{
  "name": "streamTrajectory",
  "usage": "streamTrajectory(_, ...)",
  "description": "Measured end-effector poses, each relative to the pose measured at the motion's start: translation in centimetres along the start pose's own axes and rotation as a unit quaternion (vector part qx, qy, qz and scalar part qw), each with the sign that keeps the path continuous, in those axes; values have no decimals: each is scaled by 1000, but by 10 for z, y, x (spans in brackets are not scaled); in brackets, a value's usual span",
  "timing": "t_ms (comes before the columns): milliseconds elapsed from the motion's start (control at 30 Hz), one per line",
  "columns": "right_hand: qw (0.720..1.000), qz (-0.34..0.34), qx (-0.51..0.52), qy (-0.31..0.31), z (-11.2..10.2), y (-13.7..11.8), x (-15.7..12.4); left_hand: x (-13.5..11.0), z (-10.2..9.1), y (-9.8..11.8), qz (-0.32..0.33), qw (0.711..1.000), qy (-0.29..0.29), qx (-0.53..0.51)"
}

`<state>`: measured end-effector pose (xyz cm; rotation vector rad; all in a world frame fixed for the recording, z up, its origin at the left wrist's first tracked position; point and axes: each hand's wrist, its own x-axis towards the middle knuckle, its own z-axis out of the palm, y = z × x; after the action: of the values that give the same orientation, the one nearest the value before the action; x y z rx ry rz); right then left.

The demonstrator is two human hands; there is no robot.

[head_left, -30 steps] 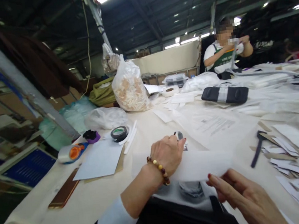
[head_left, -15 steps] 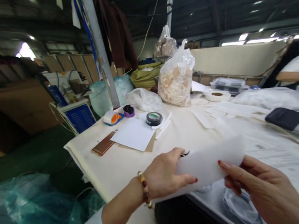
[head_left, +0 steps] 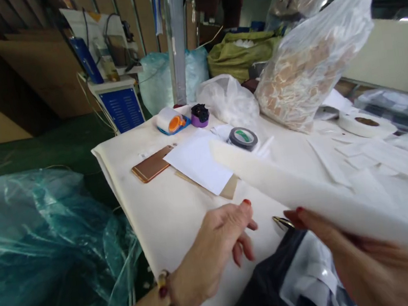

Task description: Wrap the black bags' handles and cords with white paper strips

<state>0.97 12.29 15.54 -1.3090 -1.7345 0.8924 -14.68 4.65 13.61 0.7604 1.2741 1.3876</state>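
A long white translucent strip (head_left: 296, 186) is pinched in my right hand (head_left: 370, 252), between thumb and fingers, and slants up and left over the table. My left hand (head_left: 215, 247), wearing a beaded bracelet (head_left: 166, 299), hovers left of it with loosely bent fingers apart and nothing in them. Close to my right fingertips lies a slim gold-and-black pen-like item (head_left: 282, 221); its far end is hidden. Below my hands sits a dark fabric item (head_left: 258, 284) with clear-wrapped pieces (head_left: 309, 268) at its opening, partly cut off by the frame.
On the table (head_left: 167, 216) are a brown phone (head_left: 153, 163), white paper (head_left: 200, 163), a tape roll (head_left: 242, 138), a tape dispenser (head_left: 171, 121) and a filled plastic bag (head_left: 302, 78). A post (head_left: 177, 43) rises behind. Teal plastic (head_left: 49, 249) lies left, below the table edge.
My left hand has let go of the white strip and moved slightly down and left. My right hand keeps the strip, now swung out lengthwise. The view has turned left and down.
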Motion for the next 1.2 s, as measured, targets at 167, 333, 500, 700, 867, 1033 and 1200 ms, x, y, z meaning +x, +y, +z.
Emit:
streamTrajectory(167, 949, -170, -167, -207, 5, 20, 1, 32, 13, -16, -61, 963, -38, -261)
streamTrajectory(333, 851, -349, -250, -302, -6, 42, 26, 51, 1, -20, -69, 960, 15, -272)
streamTrajectory(500, 825, -281, -244, -425, -25, 65, 39, 52, -36, -39, -49, 995, 21, -90)
streamTrajectory(700, 758, -267, -199, -561, -17, 62, 38, 22, -49, -56, 12, 931, -72, 357)
streamTrajectory(867, 742, -248, -235, -577, -11, 64, 37, -3, -32, -71, 5, 869, -271, 414)
streamTrajectory(1033, 738, -208, -277, -579, -19, 72, 42, -23, -33, -62, 81, 879, -221, 414)
streamTrajectory(1200, 713, -170, -298, -611, -6, 57, 45, -29, -17, -69, 227, 791, -174, 541)
